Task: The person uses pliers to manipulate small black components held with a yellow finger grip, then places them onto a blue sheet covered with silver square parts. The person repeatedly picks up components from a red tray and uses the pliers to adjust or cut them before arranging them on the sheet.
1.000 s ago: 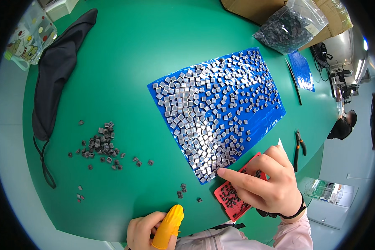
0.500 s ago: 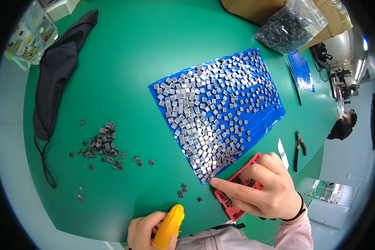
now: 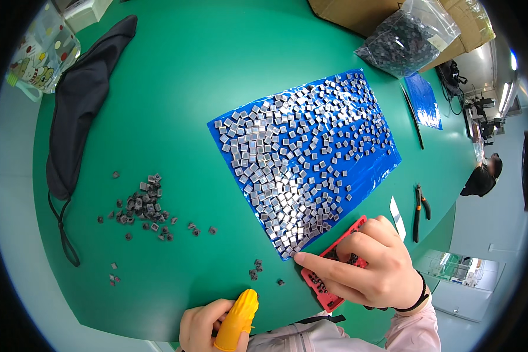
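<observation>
At the near corner of the blue film (image 3: 371, 172), silvery square pieces (image 3: 292, 254) are reached by the right hand (image 3: 380, 267), its forefinger straightened, seemingly for precision (left hand (image 3: 199, 324) curled; neither pinch can be told).

Seeing a black corded pouch (image 3: 79, 108) lying at left on the green worktop (image 3: 176, 88), 1 pair of pliers (image 3: 417, 222) at right, a cardboard box (image 3: 358, 14) farther back, 1 person (image 3: 481, 180) beyond.
</observation>
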The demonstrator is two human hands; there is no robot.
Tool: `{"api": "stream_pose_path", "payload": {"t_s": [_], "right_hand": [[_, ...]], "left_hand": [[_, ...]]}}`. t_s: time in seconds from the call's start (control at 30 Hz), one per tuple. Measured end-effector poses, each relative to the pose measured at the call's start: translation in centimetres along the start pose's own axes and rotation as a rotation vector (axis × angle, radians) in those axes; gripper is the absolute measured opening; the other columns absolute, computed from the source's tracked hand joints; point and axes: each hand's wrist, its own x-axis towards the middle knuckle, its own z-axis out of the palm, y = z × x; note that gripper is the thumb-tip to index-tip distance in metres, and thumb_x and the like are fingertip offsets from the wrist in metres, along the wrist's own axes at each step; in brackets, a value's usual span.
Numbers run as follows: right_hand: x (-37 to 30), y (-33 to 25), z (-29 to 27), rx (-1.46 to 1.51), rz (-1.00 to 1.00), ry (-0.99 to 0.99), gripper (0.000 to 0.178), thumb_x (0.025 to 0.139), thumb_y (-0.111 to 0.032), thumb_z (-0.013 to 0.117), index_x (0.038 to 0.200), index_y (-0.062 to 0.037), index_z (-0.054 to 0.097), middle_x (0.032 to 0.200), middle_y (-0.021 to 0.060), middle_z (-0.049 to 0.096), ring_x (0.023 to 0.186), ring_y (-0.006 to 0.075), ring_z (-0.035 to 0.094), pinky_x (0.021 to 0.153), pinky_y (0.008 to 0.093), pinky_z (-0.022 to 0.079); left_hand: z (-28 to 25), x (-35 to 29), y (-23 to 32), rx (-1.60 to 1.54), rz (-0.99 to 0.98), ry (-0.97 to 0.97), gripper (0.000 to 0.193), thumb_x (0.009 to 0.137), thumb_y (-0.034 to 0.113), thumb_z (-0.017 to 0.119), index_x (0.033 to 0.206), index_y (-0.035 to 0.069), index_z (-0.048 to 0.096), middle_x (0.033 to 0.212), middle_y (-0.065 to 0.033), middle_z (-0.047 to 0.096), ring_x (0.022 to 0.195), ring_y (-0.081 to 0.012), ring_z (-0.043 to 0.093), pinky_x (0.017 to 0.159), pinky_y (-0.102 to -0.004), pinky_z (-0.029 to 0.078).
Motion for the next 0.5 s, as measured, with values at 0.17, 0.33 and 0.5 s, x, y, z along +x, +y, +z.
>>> {"api": "stream_pose_path", "payload": {"t_s": [0.17, 0.33, 0.5], "right_hand": [[0.02, -0.04, 0.03, -0.005, -0.001, 0.001, 0.044, 0.069, -0.015, 0.073, 0.113, -0.0134, 0.072, 0.076, -0.0016, 0.039, 0.068, 0.0152, 0.04, 0.058, 0.0293, 0.035], [-0.01, -0.15, -0.15, 0.006, -0.005, 0.021, 0.047, 0.067, -0.015, 0.07, 0.114, -0.0136, 0.072, 0.076, -0.0012, 0.037, 0.068, 0.0151, 0.039, 0.059, 0.0289, 0.035], [0.04, 0.0, 0.03, -0.032, -0.009, -0.015, 0.05, 0.067, -0.016, 0.068, 0.117, -0.0142, 0.071, 0.076, -0.0012, 0.036, 0.068, 0.0151, 0.039, 0.059, 0.0282, 0.035]], "left_hand": [[-0.07, -0.01, -0.01, 0.004, -0.003, -0.006, 0.026, 0.074, 0.008, 0.082, 0.094, 0.003, 0.066, 0.083, -0.0075, 0.065, 0.062, -0.0243, 0.055, 0.056, -0.0323, 0.043], [-0.06, -0.07, 0.02, -0.004, -0.008, -0.006, 0.026, 0.075, 0.007, 0.082, 0.095, 0.003, 0.066, 0.083, -0.0077, 0.066, 0.062, -0.0244, 0.055, 0.056, -0.0324, 0.043], [-0.07, -0.03, 0.11, 0.009, -0.006, -0.007, 0.028, 0.074, 0.007, 0.083, 0.096, 0.003, 0.066, 0.083, -0.0078, 0.066, 0.062, -0.0245, 0.055, 0.057, -0.0322, 0.044]]}}
